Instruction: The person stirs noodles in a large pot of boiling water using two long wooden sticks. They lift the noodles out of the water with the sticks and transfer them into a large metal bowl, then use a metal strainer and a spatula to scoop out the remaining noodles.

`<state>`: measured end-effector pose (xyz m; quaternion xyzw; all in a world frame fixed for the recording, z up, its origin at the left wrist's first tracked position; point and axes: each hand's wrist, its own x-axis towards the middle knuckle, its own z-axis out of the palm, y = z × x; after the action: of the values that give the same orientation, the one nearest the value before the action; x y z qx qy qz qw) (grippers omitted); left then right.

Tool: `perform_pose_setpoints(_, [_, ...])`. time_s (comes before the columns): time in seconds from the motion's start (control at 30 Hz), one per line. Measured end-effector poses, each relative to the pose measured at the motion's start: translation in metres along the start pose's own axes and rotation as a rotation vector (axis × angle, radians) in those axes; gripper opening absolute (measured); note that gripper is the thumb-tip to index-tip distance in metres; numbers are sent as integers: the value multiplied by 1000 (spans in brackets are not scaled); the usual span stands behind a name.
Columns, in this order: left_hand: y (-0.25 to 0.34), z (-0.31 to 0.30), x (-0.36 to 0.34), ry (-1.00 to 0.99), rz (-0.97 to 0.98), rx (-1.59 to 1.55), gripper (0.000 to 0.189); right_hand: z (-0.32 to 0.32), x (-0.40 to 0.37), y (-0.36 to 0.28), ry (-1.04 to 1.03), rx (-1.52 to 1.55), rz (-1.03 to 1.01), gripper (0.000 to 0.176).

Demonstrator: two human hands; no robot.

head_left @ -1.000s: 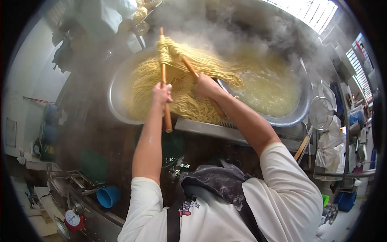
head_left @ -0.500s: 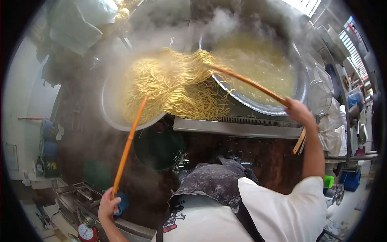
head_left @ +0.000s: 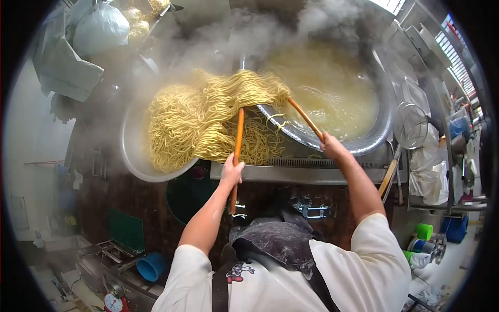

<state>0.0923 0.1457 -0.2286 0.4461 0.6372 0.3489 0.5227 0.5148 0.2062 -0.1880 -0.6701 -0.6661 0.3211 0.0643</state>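
My left hand (head_left: 232, 170) is wrapped round a long wooden stick (head_left: 239, 136), whose upper end touches the yellow noodles (head_left: 182, 122). A second wooden stick (head_left: 305, 117) is gripped in my right hand (head_left: 332, 145); its tip is under the noodle strands near the wok's left rim. The noodles lie heaped in a wide white basin (head_left: 130, 156) and stretch over the metal ledge to the rim of a large wok (head_left: 358, 148). Steaming, cloudy yellowish liquid (head_left: 332, 99) fills the wok. A few strands hang over its rim.
A wire strainer (head_left: 410, 126) and white bags (head_left: 429, 179) are at the right. A dark green tub (head_left: 184, 200) stands below the metal ledge (head_left: 291, 175). At lower left are a blue bucket (head_left: 151, 267) and a red scale (head_left: 113, 302). Steam blurs the back.
My left hand has moved up and right with its stick, towards the ledge. My right hand has shifted left, its stick now steeper. The noodles at the wok's rim are bunched differently.
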Motion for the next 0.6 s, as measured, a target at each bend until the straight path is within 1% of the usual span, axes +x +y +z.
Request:
perform_pose_setpoints(0.03, [8, 7, 18, -3, 21, -43, 52, 11, 1, -6, 50, 26, -35, 27])
perform_pose_setpoints(0.07, [11, 12, 29, -5, 35, -87, 47, 15, 1, -16, 46, 57, -31, 28])
perform_pose_setpoints(0.1, [16, 14, 34, 27, 55, -90, 37, 19, 0, -28, 44, 89, -28, 28])
perform_pose_setpoints(0.2, [47, 4, 28, 87, 115, -140, 33, 23, -8, -73, 104, 80, -76, 28])
perform_pose_setpoints(0.23, [54, -5, 28, 72, 137, -167, 28, 22, -11, -94, 108, 74, -80, 28])
perform_pose_setpoints(0.3, [72, -25, 20, 52, 153, -222, 17, 16, -13, -150, 75, 38, -171, 29])
perform_pose_setpoints(0.37, [86, -50, 9, 65, 130, -325, 15, 26, -8, -207, 31, 16, -205, 30])
perform_pose_setpoints(0.43, [95, -80, -6, 117, 96, -438, 15, 21, -29, -290, -48, -12, -147, 28])
perform_pose_setpoints(0.5, [92, -112, -25, 156, 71, -541, 16, 47, -27, -329, 17, -87, -272, 26])
perform_pose_setpoints(0.53, [81, -125, -32, 174, 56, -554, 16, 60, -26, -342, -7, -104, -313, 27])
perform_pose_setpoints(0.57, [69, -137, -40, 190, 40, -568, 17, 71, -26, -349, -32, -121, -353, 28])
perform_pose_setpoints(0.6, [51, -146, -48, 228, 27, -558, 18, 83, -24, -348, -13, -146, -403, 26])
